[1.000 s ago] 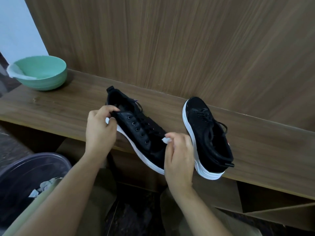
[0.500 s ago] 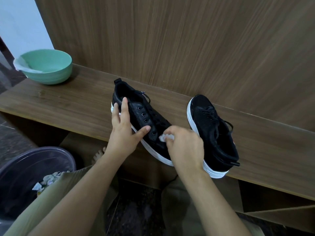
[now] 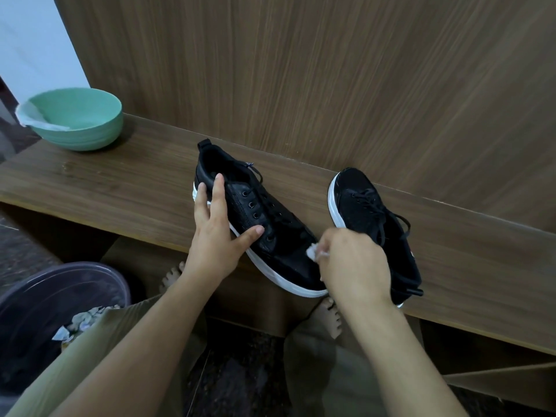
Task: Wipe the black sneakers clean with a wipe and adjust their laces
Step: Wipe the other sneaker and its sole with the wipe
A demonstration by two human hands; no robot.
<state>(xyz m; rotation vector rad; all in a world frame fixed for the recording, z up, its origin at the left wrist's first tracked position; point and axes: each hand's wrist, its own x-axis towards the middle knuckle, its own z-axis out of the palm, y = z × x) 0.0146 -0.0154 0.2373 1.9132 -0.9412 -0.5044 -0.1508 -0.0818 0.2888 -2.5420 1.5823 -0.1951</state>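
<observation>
Hands on left sneaker (image 3: 270, 233), wipe (image 3: 313, 252) at its toe end.
Left hand (image 3: 215, 233) spread flat, steadying sneaker side, gripping nothing; right hand (image 3: 352, 266) pinches wipe on upper. Second sneaker (image 3: 373, 218) at 3 o'clock of first, both on shelf (image 3: 120, 188). Green bowl (image 3: 76, 118) at 10 o'clock.

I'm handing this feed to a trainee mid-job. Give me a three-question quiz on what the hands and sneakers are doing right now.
1. True or false: the left hand rests open on the near sneaker.
2. What does the right hand pinch? A) a lace B) a white wipe C) a brush
3. Fill in: the far sneaker lies with its toe toward the ____.

Key: 1 true, open over the sneaker's side. 2 B, at the toe end. 3 wooden wall panel.
</observation>
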